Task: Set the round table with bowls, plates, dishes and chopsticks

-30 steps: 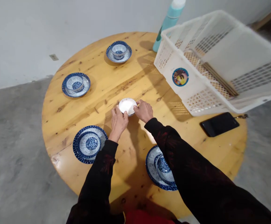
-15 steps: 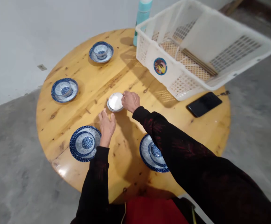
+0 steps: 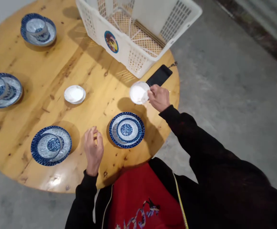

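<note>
Pinched at its right rim, a small white dish (image 3: 139, 93) is in my right hand (image 3: 159, 98), held above the table's right side. Below it stands a blue-and-white plate with a bowl (image 3: 127, 129) on it. My left hand (image 3: 93, 146) hovers between that setting and another plate with a bowl (image 3: 51, 145); its fingers are curled apart and hold nothing. More small white dishes, stacked (image 3: 74, 94), sit mid-table, away from both hands.
Two more blue-and-white plates with bowls (image 3: 38, 29) (image 3: 3, 90) stand at the left. A white plastic basket (image 3: 138, 60) holding wooden chopsticks (image 3: 150, 33) is at the back. A black phone (image 3: 159, 75) lies near the round wooden table's (image 3: 100, 105) right edge.
My right hand has lifted a small white dish off the stack and carried it right. My left hand has drawn back toward me. The view has swung right and down.
</note>
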`<move>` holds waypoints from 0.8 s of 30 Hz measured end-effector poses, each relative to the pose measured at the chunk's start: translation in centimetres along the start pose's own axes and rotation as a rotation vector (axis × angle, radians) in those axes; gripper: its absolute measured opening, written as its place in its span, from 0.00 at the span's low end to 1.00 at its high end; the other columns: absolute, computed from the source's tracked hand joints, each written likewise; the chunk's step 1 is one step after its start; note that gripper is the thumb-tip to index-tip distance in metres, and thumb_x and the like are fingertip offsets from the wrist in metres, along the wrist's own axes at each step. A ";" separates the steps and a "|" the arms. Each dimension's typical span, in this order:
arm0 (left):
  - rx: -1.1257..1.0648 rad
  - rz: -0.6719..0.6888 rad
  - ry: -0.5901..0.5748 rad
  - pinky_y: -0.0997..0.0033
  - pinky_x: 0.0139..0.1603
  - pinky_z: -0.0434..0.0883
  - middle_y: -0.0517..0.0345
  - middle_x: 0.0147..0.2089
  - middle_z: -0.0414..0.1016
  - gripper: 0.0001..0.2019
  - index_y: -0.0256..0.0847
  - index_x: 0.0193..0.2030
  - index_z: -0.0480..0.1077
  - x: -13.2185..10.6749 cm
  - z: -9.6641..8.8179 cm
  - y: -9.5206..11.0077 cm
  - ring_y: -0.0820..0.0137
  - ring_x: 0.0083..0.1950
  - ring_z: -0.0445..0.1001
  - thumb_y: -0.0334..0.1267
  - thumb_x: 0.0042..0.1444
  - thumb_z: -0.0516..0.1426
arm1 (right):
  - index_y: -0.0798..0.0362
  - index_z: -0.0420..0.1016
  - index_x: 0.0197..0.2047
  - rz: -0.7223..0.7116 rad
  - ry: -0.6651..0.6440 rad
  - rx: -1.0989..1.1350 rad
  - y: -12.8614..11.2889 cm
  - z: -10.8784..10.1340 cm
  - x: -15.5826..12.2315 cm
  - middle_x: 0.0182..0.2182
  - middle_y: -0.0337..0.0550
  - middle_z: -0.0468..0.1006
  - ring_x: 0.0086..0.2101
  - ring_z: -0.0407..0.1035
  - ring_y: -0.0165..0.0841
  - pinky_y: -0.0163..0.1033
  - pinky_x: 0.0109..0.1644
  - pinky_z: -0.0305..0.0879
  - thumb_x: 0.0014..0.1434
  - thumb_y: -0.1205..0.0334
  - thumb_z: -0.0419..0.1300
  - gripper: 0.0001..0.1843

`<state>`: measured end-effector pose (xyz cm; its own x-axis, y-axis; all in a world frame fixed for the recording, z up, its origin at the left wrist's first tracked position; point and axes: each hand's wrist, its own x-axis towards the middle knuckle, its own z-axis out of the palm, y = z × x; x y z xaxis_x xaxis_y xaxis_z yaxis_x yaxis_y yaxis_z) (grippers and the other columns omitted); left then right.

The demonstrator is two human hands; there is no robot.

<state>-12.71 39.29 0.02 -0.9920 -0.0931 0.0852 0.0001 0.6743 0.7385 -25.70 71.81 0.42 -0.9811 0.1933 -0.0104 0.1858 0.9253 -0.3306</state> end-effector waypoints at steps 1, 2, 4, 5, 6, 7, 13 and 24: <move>-0.011 0.008 -0.026 0.57 0.55 0.76 0.46 0.51 0.74 0.15 0.39 0.55 0.70 -0.9 0.6 1.1 0.63 0.52 0.77 0.40 0.67 0.50 | 0.55 0.74 0.43 0.037 -0.011 -0.001 1.9 -0.1 -1.0 0.34 0.52 0.78 0.38 0.72 0.45 0.48 0.47 0.64 0.65 0.61 0.47 0.15; -0.028 0.018 -0.058 0.57 0.56 0.76 0.46 0.51 0.75 0.15 0.40 0.55 0.70 -1.9 1.1 2.2 0.63 0.53 0.77 0.40 0.68 0.50 | 0.55 0.74 0.41 0.067 -0.023 -0.003 3.6 -0.2 -2.0 0.32 0.51 0.79 0.37 0.72 0.45 0.47 0.45 0.64 0.63 0.61 0.48 0.14; -0.066 0.060 -0.133 0.58 0.57 0.75 0.48 0.51 0.77 0.14 0.41 0.55 0.70 -3.6 2.3 4.6 0.64 0.54 0.77 0.39 0.69 0.49 | 0.55 0.75 0.39 0.103 -0.051 -0.004 6.3 0.0 -3.9 0.30 0.51 0.79 0.34 0.72 0.44 0.44 0.42 0.63 0.61 0.61 0.50 0.13; -0.081 0.093 -0.170 0.58 0.58 0.75 0.48 0.51 0.77 0.14 0.42 0.55 0.71 -4.3 2.9 5.7 0.64 0.55 0.76 0.38 0.69 0.49 | 0.55 0.75 0.38 0.113 -0.065 -0.002 7.2 0.2 -4.7 0.29 0.50 0.79 0.34 0.71 0.43 0.43 0.40 0.62 0.60 0.61 0.50 0.13; -0.092 0.128 -0.207 0.59 0.59 0.74 0.48 0.51 0.78 0.14 0.42 0.55 0.71 -5.0 3.5 6.7 0.64 0.56 0.76 0.37 0.69 0.49 | 0.55 0.76 0.37 0.118 -0.077 0.003 7.9 0.4 -5.4 0.29 0.50 0.79 0.33 0.71 0.43 0.43 0.38 0.62 0.60 0.61 0.50 0.13; -0.098 0.159 -0.241 0.60 0.59 0.74 0.47 0.52 0.78 0.14 0.42 0.55 0.71 -5.6 4.0 7.5 0.64 0.57 0.76 0.37 0.69 0.49 | 0.55 0.76 0.37 0.119 -0.089 0.008 8.5 0.7 -6.0 0.29 0.50 0.79 0.32 0.72 0.43 0.42 0.38 0.61 0.59 0.61 0.50 0.14; -0.047 0.219 -0.288 0.62 0.58 0.75 0.48 0.51 0.79 0.13 0.42 0.54 0.72 -7.3 5.2 8.5 0.65 0.56 0.77 0.34 0.69 0.49 | 0.55 0.78 0.39 0.105 -0.129 0.027 9.4 2.2 -7.7 0.32 0.51 0.81 0.34 0.73 0.43 0.41 0.39 0.60 0.60 0.59 0.50 0.17; -0.018 0.208 -0.103 0.62 0.54 0.76 0.49 0.47 0.80 0.10 0.41 0.49 0.73 -7.5 3.8 7.1 0.67 0.52 0.78 0.32 0.69 0.51 | 0.56 0.79 0.44 0.116 -0.135 0.070 9.3 3.0 -6.9 0.35 0.53 0.82 0.37 0.74 0.44 0.41 0.39 0.59 0.62 0.60 0.49 0.18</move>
<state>-5.73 47.62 2.09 -0.9781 0.1219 0.1689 0.2070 0.6578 0.7242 -17.34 78.08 -5.44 -0.9527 0.2470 -0.1771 0.2980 0.8734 -0.3851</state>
